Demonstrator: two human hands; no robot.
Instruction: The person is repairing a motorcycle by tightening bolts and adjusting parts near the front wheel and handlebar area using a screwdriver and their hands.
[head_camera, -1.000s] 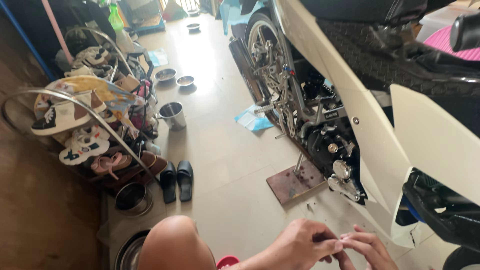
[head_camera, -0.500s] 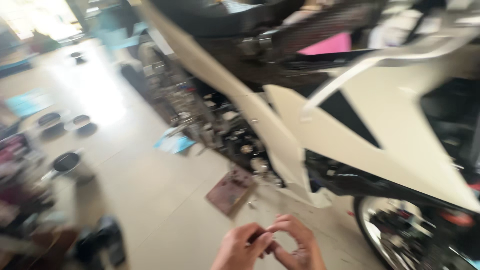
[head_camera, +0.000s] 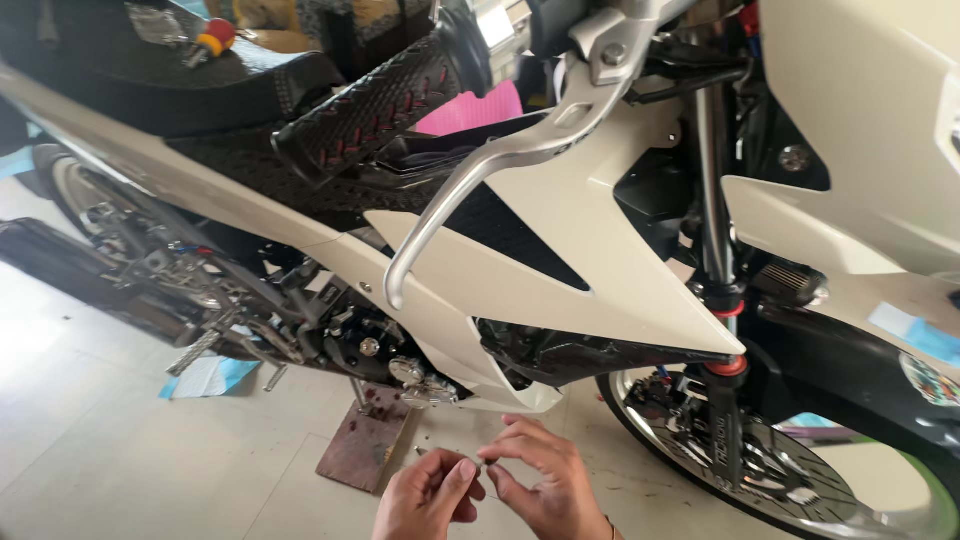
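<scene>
Both hands are at the bottom centre of the head view, low in front of the motorcycle's white side fairing (head_camera: 560, 270). The left hand (head_camera: 425, 498) is curled narrow, thumb and forefinger pinched together. The right hand (head_camera: 545, 480) is likewise curled, its fingertips meeting those of the left hand. Between the two sets of fingertips sits a small metal part (head_camera: 482, 463), apparently a screw or similar fastener; it is too small to identify exactly. Which hand carries it cannot be told; both touch it.

Position of the part: just below the lower tip of the fairing, above the tiled floor (head_camera: 100, 440), and to the right of a rust-brown block (head_camera: 362, 450) that lies on the floor under the side stand.

Surrounding items:
- Silver brake lever (head_camera: 480, 180), close to the camera, curving down across the fairing.
- Black handlebar grip (head_camera: 375, 105) with red stitching pattern, upper left of the lever.
- Front wheel with brake disc (head_camera: 770, 470), to the right of the hands, with the black fork leg (head_camera: 715, 240) above it.
- Engine and footpeg area (head_camera: 330, 330), to the left of the hands.
- Black seat (head_camera: 150, 70), upper left, with small items resting on it.
- Blue and white scrap (head_camera: 205, 378) on the floor beneath the engine.
</scene>
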